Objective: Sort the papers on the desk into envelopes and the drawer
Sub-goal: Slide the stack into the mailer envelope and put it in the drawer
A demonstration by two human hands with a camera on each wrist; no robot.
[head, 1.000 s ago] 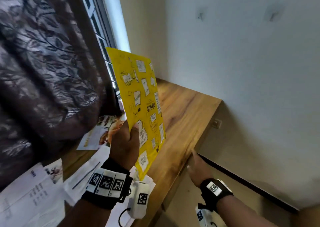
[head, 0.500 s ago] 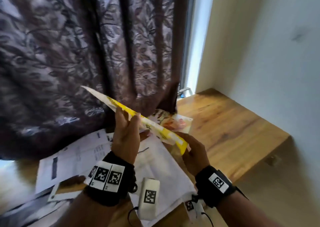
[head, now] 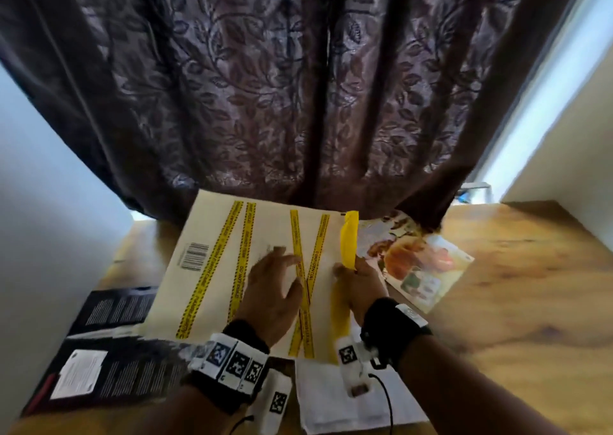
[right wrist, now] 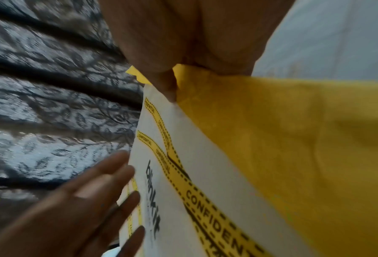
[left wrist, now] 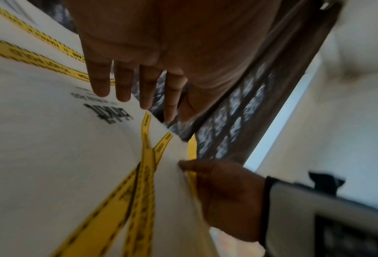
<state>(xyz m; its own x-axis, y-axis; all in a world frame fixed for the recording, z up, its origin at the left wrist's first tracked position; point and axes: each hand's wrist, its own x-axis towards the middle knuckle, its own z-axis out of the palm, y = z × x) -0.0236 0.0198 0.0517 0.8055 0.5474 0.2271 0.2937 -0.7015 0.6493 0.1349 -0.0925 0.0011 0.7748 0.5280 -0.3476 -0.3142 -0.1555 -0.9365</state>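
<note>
On the wooden desk [head: 497, 302], seen from the head camera, a large cream envelope [head: 232, 268] crossed by yellow warning-tape stripes lies with its far edge against a dark leaf-patterned curtain [head: 298, 86]. The left hand [head: 275, 288] lies on the envelope's face with fingers straight and spread, holding nothing. The right hand [head: 360, 282] is at the envelope's right edge, thumb and fingers pinching a yellow flap [head: 349, 239] that stands up there. Just right of the envelope lies a colourful printed leaflet [head: 424, 268], partly tucked under it. White papers [head: 348, 401] lie at the near edge below the wrists, and a black printed sheet [head: 116, 351] with a white label lies at the near left, the envelope's corner overlapping it.

From the left wrist, the left hand [left wrist: 139, 69] shows its fingers [left wrist: 100, 81] straight and slightly parted, their tips touching or almost touching the cream envelope [left wrist: 62, 156] close to its printed logo. Lower right, the right hand [left wrist: 223, 191] grips the envelope's edge, its thumb on the cream face and a strip of yellow behind it. The curtain [left wrist: 238, 121] hangs beyond.

From the right wrist, the right hand [right wrist: 183, 43] pinches where the cream face of the envelope [right wrist: 183, 173] meets the yellow flap [right wrist: 293, 147], the thumb tip pressing at the seam. The word "CONFIDENTIAL" runs along the tape stripes, beside a blurred black logo. The left hand [right wrist: 84, 208] lies open at the lower left, fingers extended towards the envelope's edge.
</note>
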